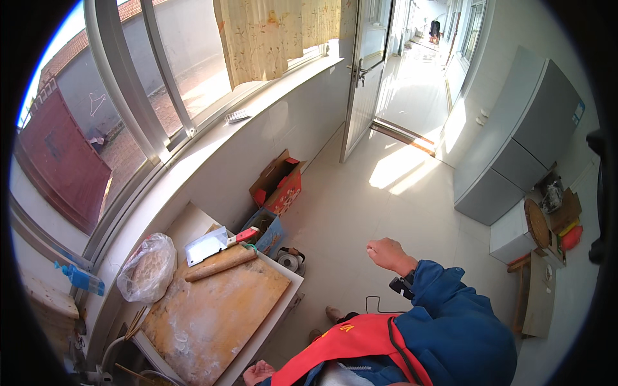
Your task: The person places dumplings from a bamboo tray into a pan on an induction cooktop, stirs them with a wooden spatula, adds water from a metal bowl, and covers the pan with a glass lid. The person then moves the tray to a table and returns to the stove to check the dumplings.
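My right hand (390, 255) is held out over the floor with its fingers curled in; nothing shows in it. Low in the picture, my left hand (259, 372) lies beside the near edge of the worktop, palm partly up and fingers loosely bent, with no object seen in it. On the worktop is a floured wooden board (217, 313). A wooden rolling pin (221, 265) rests along its far end, beside a cleaver (207, 245) with a red handle (247, 235). A clear plastic bag of flour-like powder (150, 270) sits left of the board.
A blue bottle (86, 279) is at the left by the window. Beyond the worktop, an open red cardboard box (288, 190) and a blue container (270, 234) are on the floor. A white door (364, 96) stands ajar; a grey refrigerator (524, 140) is at the right.
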`<state>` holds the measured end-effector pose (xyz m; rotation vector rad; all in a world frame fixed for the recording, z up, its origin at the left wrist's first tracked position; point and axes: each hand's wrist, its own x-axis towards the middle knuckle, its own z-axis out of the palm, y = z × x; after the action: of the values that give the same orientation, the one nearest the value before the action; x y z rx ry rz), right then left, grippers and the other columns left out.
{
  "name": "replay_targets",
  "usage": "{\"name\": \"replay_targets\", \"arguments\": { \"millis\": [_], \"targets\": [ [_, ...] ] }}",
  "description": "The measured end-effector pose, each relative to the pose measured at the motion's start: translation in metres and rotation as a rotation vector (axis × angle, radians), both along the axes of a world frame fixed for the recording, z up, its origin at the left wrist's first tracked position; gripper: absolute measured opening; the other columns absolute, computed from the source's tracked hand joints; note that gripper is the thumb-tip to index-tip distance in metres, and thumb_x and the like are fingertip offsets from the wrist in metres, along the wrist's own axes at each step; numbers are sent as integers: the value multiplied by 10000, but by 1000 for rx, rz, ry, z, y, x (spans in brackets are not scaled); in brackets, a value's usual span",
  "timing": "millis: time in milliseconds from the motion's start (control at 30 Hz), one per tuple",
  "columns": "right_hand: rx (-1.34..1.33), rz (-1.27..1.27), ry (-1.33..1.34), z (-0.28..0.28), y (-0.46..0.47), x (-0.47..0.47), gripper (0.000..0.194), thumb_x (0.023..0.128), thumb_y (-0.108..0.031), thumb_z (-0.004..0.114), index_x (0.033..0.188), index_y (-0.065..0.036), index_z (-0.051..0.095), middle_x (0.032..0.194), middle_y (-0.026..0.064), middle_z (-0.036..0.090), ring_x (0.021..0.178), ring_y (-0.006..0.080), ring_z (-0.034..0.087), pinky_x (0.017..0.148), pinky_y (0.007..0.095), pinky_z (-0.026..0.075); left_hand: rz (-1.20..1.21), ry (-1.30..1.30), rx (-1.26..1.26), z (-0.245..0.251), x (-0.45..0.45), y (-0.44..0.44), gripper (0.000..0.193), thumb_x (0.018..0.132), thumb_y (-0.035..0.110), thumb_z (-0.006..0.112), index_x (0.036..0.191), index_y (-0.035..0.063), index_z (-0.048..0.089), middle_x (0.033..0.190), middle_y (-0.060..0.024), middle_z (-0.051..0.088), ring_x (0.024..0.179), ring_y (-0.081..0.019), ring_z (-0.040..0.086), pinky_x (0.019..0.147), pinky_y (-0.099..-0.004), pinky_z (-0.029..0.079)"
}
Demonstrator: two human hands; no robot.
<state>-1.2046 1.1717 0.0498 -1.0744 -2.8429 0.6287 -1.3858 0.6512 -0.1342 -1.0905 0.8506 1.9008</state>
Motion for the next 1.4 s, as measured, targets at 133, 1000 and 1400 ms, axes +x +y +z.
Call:
{"name": "replay_targets", "arguments": {
  "millis": [133, 1000, 1400],
  "targets": [
    [-31, -94, -24, -10, 22, 62, 228, 791, -255, 456, 780, -84, 607, 737, 153, 610, 717, 348, 585, 639, 454, 465, -110, -23, -57, 24, -8, 66, 216, 822, 144, 415, 882, -30, 528, 902, -139, 567, 878, -250, 537, 780, -389, 461],
    [-45, -925, 236, -89, 424, 366, 247, 784, -257, 522, 704, -37, 601, 714, 169, 606, 685, 360, 584, 612, 447, 464, -731, 191, -114, 129, 57, 797, 177, 782, 176, 555, 652, 61, 519, 708, -77, 610, 699, -223, 597, 660, -351, 498],
    [-100, -1103, 221, -77, 663, 348, 238, 792, -253, 540, 718, -37, 606, 717, 168, 606, 701, 353, 591, 622, 433, 469, -950, 117, 85, 118, 19, 1144, 154, 789, 155, 575, 669, 57, 571, 760, -70, 639, 726, -211, 600, 685, -352, 483]
  ]
}}
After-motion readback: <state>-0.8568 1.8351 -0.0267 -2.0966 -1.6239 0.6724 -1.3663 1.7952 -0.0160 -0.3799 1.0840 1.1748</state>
